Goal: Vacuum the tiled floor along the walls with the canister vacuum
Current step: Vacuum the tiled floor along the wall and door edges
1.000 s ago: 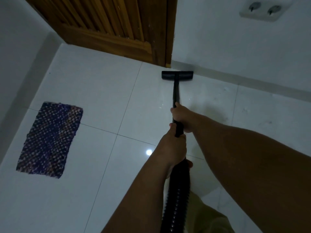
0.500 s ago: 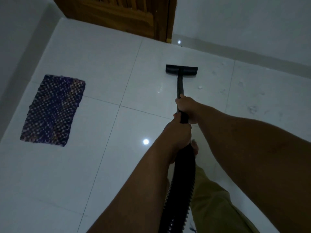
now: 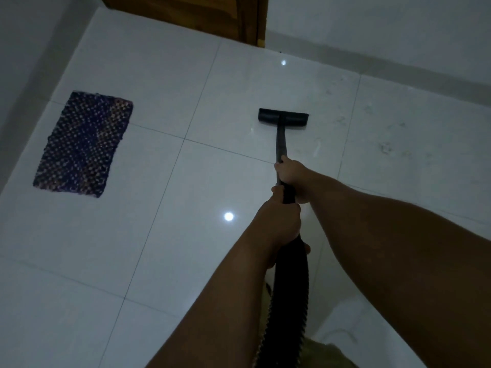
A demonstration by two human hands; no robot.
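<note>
The black vacuum wand (image 3: 280, 140) ends in a flat floor nozzle (image 3: 283, 117) that rests on the white tiled floor (image 3: 164, 235), about a tile's width from the far wall. My right hand (image 3: 293, 172) grips the wand further forward. Behind it, my left hand (image 3: 280, 223) holds the wand where the black ribbed hose (image 3: 288, 301) begins. The hose runs back toward me and out of the bottom of the view. The canister is not in view.
A dark woven mat (image 3: 85, 143) lies on the floor at the left near the side wall. A brown wooden door (image 3: 191, 11) closes the far corner. The grey skirting of the far wall (image 3: 372, 61) runs to the right. Dusty smudges (image 3: 385, 147) mark the tiles right of the nozzle.
The nozzle has been pulled back from the skirting beside the door toward me, now about a tile away from the wall. Both hands kept their grip.
</note>
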